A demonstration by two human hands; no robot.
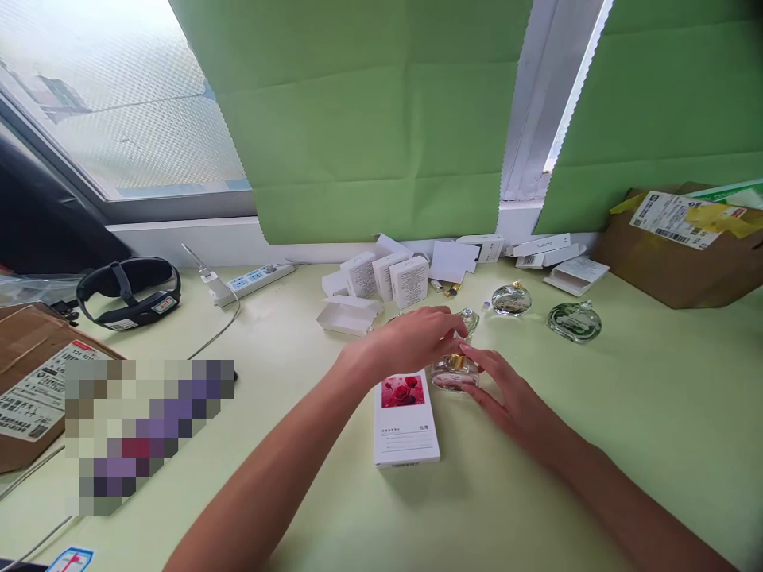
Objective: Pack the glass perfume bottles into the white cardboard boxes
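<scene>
A clear glass perfume bottle with a pinkish base and a gold neck stands on the table between my hands. My right hand has its fingers around the bottle's right side. My left hand is bent over the bottle's top, its fingers pressed together near the neck; what they pinch is hidden. Right in front of the bottle lies a white box printed with red roses. Just behind my left fingertips another glass bottle shows in part.
Two glass bottles, one clear and one green-tinted, stand to the right. Several small white boxes line the back near the window. A power strip, a black headset and cardboard boxes occupy the sides.
</scene>
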